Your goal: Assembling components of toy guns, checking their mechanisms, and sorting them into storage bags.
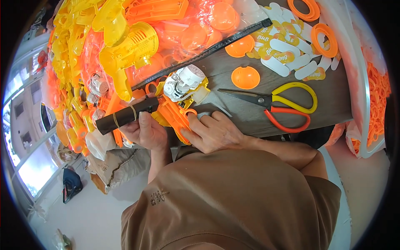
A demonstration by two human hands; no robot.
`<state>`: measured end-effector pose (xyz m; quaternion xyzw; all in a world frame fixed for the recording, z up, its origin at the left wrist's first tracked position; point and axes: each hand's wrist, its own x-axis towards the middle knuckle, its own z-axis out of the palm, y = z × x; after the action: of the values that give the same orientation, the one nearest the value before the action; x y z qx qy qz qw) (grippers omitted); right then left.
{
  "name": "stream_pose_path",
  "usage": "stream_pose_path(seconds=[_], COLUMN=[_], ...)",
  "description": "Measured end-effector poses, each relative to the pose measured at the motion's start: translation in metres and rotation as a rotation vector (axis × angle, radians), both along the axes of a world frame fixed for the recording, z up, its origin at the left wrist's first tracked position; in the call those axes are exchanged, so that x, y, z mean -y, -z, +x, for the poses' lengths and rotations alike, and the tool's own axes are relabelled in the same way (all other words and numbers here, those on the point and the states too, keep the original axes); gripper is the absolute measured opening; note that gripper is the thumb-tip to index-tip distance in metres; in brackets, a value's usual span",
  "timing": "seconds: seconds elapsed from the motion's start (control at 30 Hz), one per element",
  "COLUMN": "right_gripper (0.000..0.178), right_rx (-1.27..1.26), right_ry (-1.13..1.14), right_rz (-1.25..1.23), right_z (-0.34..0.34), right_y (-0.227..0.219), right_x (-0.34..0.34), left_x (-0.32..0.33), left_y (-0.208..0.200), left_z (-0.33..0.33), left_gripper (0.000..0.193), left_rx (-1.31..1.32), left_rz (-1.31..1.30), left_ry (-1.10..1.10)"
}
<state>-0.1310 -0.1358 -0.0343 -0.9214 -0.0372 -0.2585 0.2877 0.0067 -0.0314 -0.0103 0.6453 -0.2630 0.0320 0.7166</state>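
My left hand is closed round a dark cylindrical tool with a tan rubber band about it, thumb on top. The tool lies tilted, its upper end at the orange plastic part of a toy gun. My right hand has its fingers bent over the near end of that orange part and grips it. Just beyond lies a white motor unit in a yellow shell. Close to the right hand, black-bladed scissors with one yellow and one red handle lie on the table.
Yellow shell halves pile up at the left. A clear bag of orange parts with a black edge covers the back. Orange discs, orange rings and several white stickers lie on the dark table. An orange-filled bin stands right.
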Motion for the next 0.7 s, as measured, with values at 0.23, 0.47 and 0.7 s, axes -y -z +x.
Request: stream_pose_path(seconds=[0.23, 0.47, 0.7], right_gripper=[0.030, 0.031, 0.030], right_rx=[0.014, 0.002, 0.021], right_ry=[0.016, 0.008, 0.020], right_rz=[0.020, 0.007, 0.019], right_z=[0.0021, 0.0014, 0.0028], right_y=[0.0025, 0.0017, 0.0021], right_x=[-0.0010, -0.0005, -0.0016], left_x=[-0.0036, -0.0040, -0.0044], left_y=[0.0000, -0.0011, 0.0017], left_z=[0.0010, 0.0068, 0.0071], left_gripper=[0.040, 0.040, 0.040], left_rx=[0.295, -0.096, 0.082], left_rz=[0.305, -0.010, 0.021], left_ry=[0.081, -0.046, 0.075])
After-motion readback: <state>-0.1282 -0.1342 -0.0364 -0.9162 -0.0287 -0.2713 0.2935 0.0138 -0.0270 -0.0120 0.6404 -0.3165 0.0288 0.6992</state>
